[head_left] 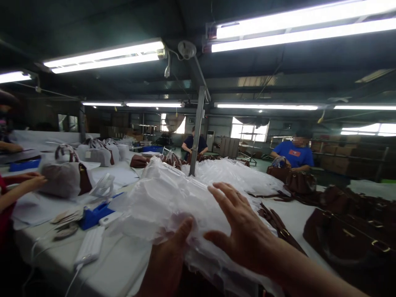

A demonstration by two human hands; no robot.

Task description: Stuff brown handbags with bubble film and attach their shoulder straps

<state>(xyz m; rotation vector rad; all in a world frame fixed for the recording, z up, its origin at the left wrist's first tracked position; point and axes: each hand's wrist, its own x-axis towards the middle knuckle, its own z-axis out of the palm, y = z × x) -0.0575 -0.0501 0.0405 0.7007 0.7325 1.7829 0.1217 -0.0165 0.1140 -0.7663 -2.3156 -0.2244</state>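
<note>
The bare left hand [170, 255] is pinching thin, cloudy white plastic sheets [163, 185] heaped on the pale bench [116, 255]; the right hand [236, 218] is holding its fingers apart over them. Farther right, a dark brown bag [343, 243] is sitting.

Place: a handbag workshop or factory floor
Lighting: rows of long white fluorescent tubes [108, 57] under a dark ceiling [102, 24]
Worktop: long white-covered surface [116, 264] bearing dark brown handbags with gold-coloured buckles [346, 235] and heaped translucent white plastic wrapping [173, 185]
Workers: person in a bright blue T-shirt [289, 156], person in a dark top [202, 144]
Storage: brown cardboard boxes [340, 165] behind
</note>
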